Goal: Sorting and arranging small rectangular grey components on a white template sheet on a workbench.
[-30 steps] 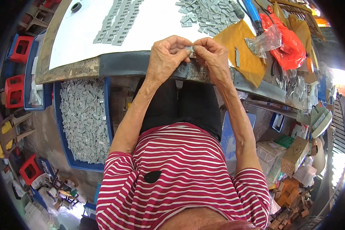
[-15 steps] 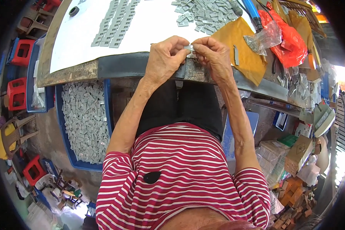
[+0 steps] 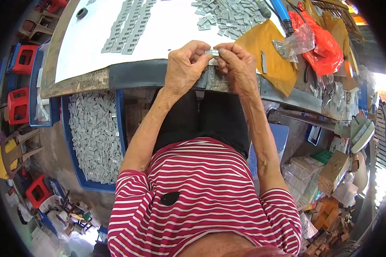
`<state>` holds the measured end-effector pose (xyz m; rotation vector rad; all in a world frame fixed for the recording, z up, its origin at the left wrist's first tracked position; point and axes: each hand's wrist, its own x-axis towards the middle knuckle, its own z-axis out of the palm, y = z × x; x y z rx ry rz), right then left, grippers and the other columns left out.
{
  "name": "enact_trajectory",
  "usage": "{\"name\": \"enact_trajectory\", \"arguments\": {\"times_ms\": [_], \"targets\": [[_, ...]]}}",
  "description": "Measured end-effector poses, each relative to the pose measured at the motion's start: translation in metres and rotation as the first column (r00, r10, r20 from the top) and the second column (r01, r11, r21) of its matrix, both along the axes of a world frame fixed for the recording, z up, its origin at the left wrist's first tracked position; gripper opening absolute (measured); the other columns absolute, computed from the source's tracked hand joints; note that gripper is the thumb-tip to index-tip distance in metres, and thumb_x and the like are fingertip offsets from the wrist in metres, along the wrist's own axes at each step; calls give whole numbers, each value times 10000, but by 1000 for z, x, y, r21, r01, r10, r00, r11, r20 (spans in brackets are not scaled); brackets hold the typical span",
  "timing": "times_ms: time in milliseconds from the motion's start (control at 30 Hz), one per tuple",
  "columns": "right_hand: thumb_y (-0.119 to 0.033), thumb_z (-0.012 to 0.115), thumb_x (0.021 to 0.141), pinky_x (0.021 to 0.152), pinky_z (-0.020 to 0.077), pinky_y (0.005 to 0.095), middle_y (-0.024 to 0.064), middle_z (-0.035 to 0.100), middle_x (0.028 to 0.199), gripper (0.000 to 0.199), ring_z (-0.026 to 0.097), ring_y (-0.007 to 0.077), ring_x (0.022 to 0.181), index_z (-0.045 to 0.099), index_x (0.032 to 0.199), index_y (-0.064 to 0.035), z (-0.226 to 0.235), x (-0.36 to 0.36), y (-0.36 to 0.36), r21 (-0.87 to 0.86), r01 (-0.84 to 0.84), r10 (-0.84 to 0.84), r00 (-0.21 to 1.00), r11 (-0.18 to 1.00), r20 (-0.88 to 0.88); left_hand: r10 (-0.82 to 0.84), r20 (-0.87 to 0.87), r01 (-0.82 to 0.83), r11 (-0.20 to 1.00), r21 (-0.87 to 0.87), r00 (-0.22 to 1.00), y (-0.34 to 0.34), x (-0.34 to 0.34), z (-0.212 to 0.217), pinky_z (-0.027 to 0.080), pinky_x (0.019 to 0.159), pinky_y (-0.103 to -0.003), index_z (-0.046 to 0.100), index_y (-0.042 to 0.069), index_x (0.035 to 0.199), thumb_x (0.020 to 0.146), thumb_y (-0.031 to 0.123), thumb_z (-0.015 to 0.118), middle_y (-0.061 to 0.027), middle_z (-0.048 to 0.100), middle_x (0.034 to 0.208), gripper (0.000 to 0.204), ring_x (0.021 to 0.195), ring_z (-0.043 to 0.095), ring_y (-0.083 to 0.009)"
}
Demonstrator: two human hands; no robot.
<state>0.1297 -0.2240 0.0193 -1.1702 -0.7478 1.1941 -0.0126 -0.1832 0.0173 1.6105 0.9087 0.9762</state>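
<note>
Jointly, a small grey piece [image 3: 215, 52] is pinched by left hand [image 3: 185, 62] and right hand [image 3: 240, 64] at a worktable [image 3: 137, 74] where grey parts [image 3: 126, 32] are lined up.

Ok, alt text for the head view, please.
A left hand and right hand pinch a small grey piece at the near edge of a table. Farther back lie rows of grey pieces and a loose pile; a blue bin of pieces stands at left.

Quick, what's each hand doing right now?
Left hand: closed, pinching a small grey piece.
Right hand: closed, fingers at the same piece's right end.
</note>
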Motion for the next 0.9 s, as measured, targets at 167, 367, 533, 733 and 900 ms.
{"name": "enact_trajectory", "arguments": {"times_ms": [167, 367, 533, 733, 900], "targets": [[-54, 568, 820, 473, 371, 168, 22, 556, 650, 130, 485, 59, 539, 593, 909, 37, -1, 4, -1, 40, -23, 22, 999, 999, 32, -22, -24, 25, 994, 104, 999, 2, -1, -1, 448, 521, -192, 608, -5, 938, 783, 61, 622, -28, 610, 693, 168, 590, 559, -65], [-56, 571, 816, 470, 385, 176, 18, 556, 634, 117, 492, 61, 526, 603, 887, 31, 2, 7, 3, 19, -24, 21, 993, 1000, 119, -78, -166, 113, 970, 214, 983, 12, -3, 4, 460, 547, -231, 598, -21, 917, 774, 73, 626, -65, 615, 693, 173, 608, 569, -99], [-63, 563, 822, 471, 395, 178, 25, 565, 639, 126, 496, 65, 520, 603, 895, 32, 2, 7, 9, 14, -23, 21, 991, 1000, 132, -53, -237, 123, 950, 288, 970, 22, -3, 6, 466, 562, -251, 601, -14, 909, 771, 88, 627, -87, 619, 688, 173, 607, 579, -127], [-73, 528, 849, 503, 424, 198, 48, 579, 694, 172, 523, 82, 561, 577, 938, 66, 6, 0, 3, -9, 38, -34, 969, 999, 245, -28, -265, 110, 948, 297, 964, 39, -8, 6, 450, 557, -255, 607, -6, 895, 770, 117, 625, -84, 620, 679, 176, 602, 574, -133], [-21, 526, 826, 516, 410, 238, 70, 552, 704, 132, 521, 125, 577, 563, 942, 30, -7, -5, -10, 200, 66, -183, 732, 978, 656, 85, -285, 9, 949, 314, 955, 76, -14, -1, 433, 536, -248, 622, 2, 891, 759, 117, 619, -60, 592, 629, 176, 565, 538, -122]]}}
